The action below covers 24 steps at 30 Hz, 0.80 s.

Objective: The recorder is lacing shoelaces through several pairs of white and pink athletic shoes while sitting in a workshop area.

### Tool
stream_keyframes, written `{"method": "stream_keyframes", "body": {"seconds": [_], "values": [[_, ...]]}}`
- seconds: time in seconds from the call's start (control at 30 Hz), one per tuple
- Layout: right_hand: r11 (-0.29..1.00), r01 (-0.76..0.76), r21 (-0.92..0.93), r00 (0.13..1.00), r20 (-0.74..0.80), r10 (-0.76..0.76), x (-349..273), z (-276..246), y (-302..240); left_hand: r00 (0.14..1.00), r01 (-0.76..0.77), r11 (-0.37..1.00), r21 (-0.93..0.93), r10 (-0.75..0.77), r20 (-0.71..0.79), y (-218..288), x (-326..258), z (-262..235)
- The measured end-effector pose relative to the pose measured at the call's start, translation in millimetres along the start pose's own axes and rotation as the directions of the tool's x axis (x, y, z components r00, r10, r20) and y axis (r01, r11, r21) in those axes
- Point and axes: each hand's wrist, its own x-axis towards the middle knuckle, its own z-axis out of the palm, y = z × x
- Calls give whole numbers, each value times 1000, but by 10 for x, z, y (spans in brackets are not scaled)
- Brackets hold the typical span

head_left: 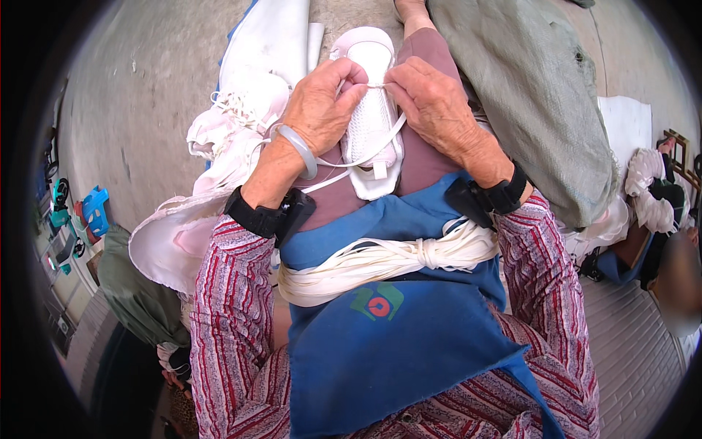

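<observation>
Mostly the picture is filled by the blue apron (pixel 409 344) over the lap and the grey concrete floor (pixel 146 88) to the left and far side. On the right lies a big grey-green sack (pixel 541 95), and on the left a heap of other white shoes (pixel 234 117). Across the apron, near the body, rests a bundle of white laces (pixel 380 260). The white shoe (pixel 371 117) lies on the thigh, toe pointing away. The left hand (pixel 322 110) and the right hand (pixel 431 102) meet above it, and each grip is closed, pinching the thin white lace (pixel 365 157) at the shoe's far part. I think the lace could slip from the fingers or catch in a wrong eyelet, because both pinches are small and very close together. The shoe could also slide off the thigh, since nothing seems to hold it. Free room is mainly to the far left; the sack crowds the right side.
</observation>
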Motion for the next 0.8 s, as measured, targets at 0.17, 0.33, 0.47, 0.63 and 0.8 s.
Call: {"method": "stream_keyframes", "body": {"seconds": [0.17,0.33,0.47,0.63,0.8], "values": [[1000,-1,-16,1000,0,0,6,12,-3,1000,-11,1000,-2,11,-8,-6,3,-5],[992,1,-122,1000,4,-1,-6,35,-42,1000,-16,999,35,16,-10,-13,-2,-6],[992,-31,-120,999,9,32,1,22,-76,998,-54,997,57,55,-23,-39,-1,13],[990,-129,62,992,-5,129,34,32,-97,999,-46,999,-3,46,-13,-37,3,14],[995,-93,-21,995,33,94,55,39,-124,1000,16,1000,4,-16,6,-24,-16,-23]]}}
